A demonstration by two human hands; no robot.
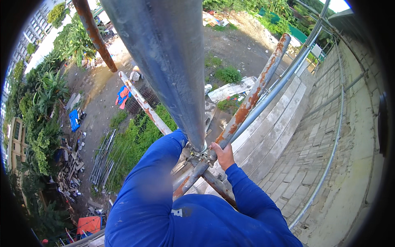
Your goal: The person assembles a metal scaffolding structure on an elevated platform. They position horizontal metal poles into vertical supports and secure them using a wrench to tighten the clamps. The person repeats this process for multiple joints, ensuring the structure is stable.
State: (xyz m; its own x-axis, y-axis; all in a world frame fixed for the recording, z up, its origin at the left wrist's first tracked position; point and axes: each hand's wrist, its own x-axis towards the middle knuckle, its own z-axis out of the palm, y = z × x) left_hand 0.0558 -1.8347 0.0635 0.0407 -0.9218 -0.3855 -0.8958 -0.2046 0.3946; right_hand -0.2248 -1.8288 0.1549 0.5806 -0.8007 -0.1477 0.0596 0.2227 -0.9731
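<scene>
My right hand (pixel 223 154) is closed around a slanting grey scaffold tube (pixel 271 92), just right of a metal coupler (pixel 199 154). The coupler clamps that tube to a thick grey upright pipe (pixel 168 61) which fills the middle of the view. A rust-stained tube (pixel 252 96) runs beside the grey one. My left arm, in a blue sleeve (pixel 152 173), reaches up to the upright pipe. My left hand is hidden behind that pipe near the coupler.
A second rusty tube (pixel 142 101) slants off to the left. Grey planks (pixel 273 127) and a brick wall (pixel 329 123) with thin rails lie to the right. Far below is a dirt yard (pixel 103 107) with piled pipes, debris, tarps and plants.
</scene>
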